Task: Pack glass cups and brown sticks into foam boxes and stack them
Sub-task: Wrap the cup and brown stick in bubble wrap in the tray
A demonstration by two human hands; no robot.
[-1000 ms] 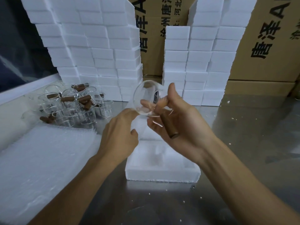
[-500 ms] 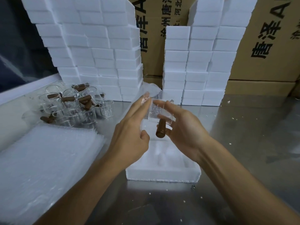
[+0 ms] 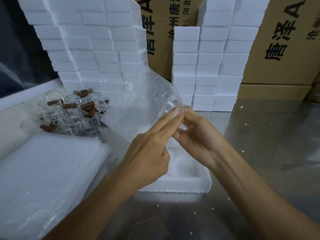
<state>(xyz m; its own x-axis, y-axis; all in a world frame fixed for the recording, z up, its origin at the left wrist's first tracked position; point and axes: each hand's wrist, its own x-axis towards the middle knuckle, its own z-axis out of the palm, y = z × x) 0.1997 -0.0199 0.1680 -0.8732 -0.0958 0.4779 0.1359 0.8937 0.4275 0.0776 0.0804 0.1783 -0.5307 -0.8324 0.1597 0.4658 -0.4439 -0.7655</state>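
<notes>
Glass cup [image 3: 174, 108] barely readable: clear, blurred, veiled by bubble wrap sheet [image 3: 147, 99]; axis cannot tell. Brown stick [image 3: 176, 101] only dark spot inside. Left hand [image 3: 149, 153] pinches wrap at cup, forefingers extended; right hand [image 3: 195, 135] curls round cup, above open foam box [image 3: 181, 184] on steel table [image 3: 259, 153]. Spare cups [image 3: 69, 113] far left, sticks mostly lying across rims.

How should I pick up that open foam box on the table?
Grip the foam box by its two long outer walls, coming from above. It lies flat with its hollows facing up, and the near wall is bare; both hands hold bubble wrap over it.
</notes>
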